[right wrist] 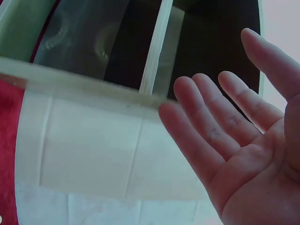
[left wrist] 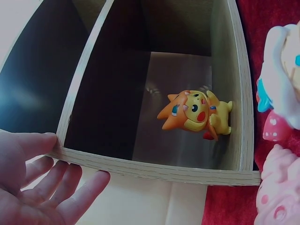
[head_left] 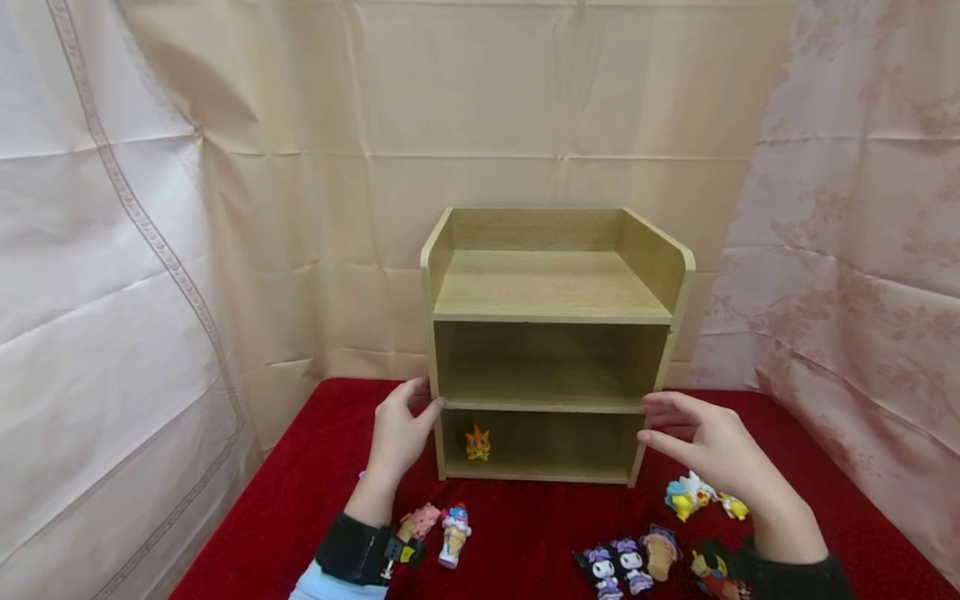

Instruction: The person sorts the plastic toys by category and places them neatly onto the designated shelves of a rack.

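Observation:
A light wooden shelf unit [head_left: 551,283] stands upright, with a raised rim round its top and two compartments below. Inside the lowest compartment, at the left, a small yellow toy figure [head_left: 477,442] in an orange pointed hood stands upright. My left hand [head_left: 401,429] touches the unit's left side panel; in the left wrist view its thumb [left wrist: 44,142] lies at the front edge by the middle board, the other fingers extended along the outside. At the right side panel is my right hand [head_left: 701,433], fingers nearly straight and spread, fingertips right by the edge, holding nothing.
Ice-cream-cone figures, one pink [head_left: 422,522] and one blue and white [head_left: 454,536], lie front left on the red cloth [head_left: 525,533]. Front right are black-and-purple figures [head_left: 618,567], a brown cone [head_left: 660,554] and yellow-and-white figures [head_left: 690,494]. Curtains hang behind.

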The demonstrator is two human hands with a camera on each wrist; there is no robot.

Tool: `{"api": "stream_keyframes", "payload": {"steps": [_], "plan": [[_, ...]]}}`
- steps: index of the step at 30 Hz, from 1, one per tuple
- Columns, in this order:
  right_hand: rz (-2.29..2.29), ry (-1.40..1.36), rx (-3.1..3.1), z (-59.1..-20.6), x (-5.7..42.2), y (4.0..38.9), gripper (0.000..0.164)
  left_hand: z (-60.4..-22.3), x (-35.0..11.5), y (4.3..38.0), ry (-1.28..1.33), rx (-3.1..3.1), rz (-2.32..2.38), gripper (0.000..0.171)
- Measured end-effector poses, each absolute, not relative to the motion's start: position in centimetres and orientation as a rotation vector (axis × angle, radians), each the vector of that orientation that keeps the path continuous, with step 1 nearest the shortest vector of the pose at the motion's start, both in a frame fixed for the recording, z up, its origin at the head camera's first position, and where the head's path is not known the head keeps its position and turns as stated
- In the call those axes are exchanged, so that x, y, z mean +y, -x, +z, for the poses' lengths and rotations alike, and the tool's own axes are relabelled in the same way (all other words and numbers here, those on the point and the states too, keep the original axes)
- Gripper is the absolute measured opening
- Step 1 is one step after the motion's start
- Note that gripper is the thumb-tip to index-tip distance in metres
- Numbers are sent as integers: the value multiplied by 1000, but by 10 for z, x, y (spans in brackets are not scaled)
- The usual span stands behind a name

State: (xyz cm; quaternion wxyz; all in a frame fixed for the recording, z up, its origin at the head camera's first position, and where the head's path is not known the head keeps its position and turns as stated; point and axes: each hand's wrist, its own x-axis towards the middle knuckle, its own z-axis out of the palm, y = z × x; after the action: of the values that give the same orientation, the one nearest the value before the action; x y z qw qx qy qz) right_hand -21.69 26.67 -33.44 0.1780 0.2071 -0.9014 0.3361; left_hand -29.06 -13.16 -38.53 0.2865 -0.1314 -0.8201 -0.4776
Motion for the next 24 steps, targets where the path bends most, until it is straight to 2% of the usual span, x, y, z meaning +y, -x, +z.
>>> {"api": "stream_keyframes", "payload": {"steps": [12, 24], "plan": [[859, -398, -2543, -343, 299, 213, 47, -385, -133, 292, 335, -2219, -1273, 33], [750, -243, -2637, -352, 330, 215, 61, -385, -132, 292, 325, -2238, -1268, 33]]}}
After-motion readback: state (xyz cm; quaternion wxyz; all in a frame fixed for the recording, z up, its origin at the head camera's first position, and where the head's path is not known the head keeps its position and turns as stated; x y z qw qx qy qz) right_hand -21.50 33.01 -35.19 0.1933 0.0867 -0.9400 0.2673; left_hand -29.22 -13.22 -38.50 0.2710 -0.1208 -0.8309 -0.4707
